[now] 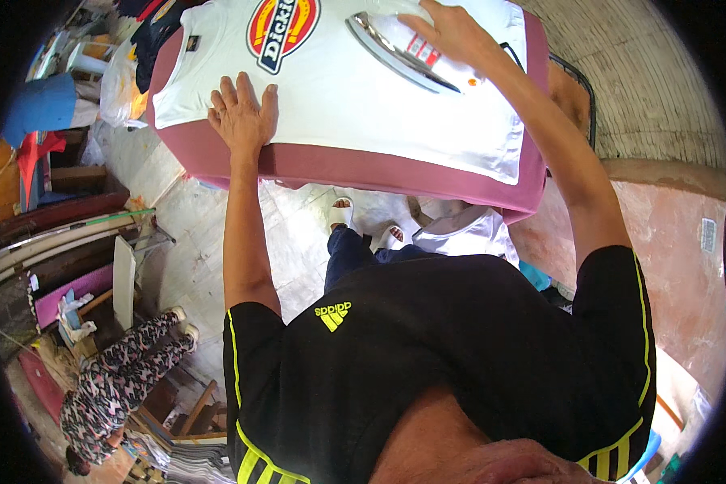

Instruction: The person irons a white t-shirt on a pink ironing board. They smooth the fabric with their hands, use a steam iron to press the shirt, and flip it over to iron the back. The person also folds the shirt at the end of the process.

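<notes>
My right hand (452, 32) grasps the clothes iron (403, 48) on the white T-shirt (355, 105). My left hand (242, 113) lies flat, released, pressing the shirt's hem beside it on the maroon ironing board (363, 169).

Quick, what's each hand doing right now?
Left hand: open, pressed flat on the white T-shirt.
Right hand: closed around the clothes iron.
</notes>
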`<state>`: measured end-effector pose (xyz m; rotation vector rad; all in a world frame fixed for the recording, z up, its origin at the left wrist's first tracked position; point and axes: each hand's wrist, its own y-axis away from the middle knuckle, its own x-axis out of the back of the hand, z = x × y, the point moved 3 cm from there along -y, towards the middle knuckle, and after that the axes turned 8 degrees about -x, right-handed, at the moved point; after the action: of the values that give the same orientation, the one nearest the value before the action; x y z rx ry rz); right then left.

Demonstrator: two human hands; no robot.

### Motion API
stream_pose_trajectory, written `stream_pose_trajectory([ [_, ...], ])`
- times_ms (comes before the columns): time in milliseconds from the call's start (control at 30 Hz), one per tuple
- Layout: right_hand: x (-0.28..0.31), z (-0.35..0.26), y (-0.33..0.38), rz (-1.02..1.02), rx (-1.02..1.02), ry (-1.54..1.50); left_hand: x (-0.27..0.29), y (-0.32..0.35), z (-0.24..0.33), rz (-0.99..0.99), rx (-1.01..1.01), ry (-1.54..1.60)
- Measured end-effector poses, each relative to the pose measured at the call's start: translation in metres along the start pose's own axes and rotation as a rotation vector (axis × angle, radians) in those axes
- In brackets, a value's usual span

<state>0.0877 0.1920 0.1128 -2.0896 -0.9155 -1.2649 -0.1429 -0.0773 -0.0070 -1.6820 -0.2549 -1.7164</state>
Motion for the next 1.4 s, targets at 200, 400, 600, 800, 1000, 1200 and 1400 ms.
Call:
stream_pose_trajectory([
  [200,-0.035,-0.062,0.034,-0.210,0.131,0.048,0.002,0.015,-0.062,0.014,0.129,0.017],
  [400,-0.026,-0.059,0.024,-0.198,0.004,0.067,0.008,0.014,-0.061,0.018,0.132,0.030],
  [600,-0.006,-0.003,-0.073,0.110,-0.005,0.131,0.010,0.010,-0.056,-0.006,0.140,0.040],
  [800,0.001,-0.045,-0.128,0.007,-0.322,-0.194,0.006,0.010,-0.061,-0.026,0.141,0.028],
  [1000,-0.032,-0.040,-0.049,0.030,-0.180,0.100,0.009,0.010,-0.068,-0.012,0.097,0.043],
  [1200,-0.047,-0.104,0.055,-0.230,-0.091,-0.028,0.008,-0.001,-0.111,0.023,0.064,0.058],
  [1400,-0.049,-0.107,0.051,-0.343,0.163,-0.060,0.010,-0.004,-0.118,0.040,0.071,0.099],
])
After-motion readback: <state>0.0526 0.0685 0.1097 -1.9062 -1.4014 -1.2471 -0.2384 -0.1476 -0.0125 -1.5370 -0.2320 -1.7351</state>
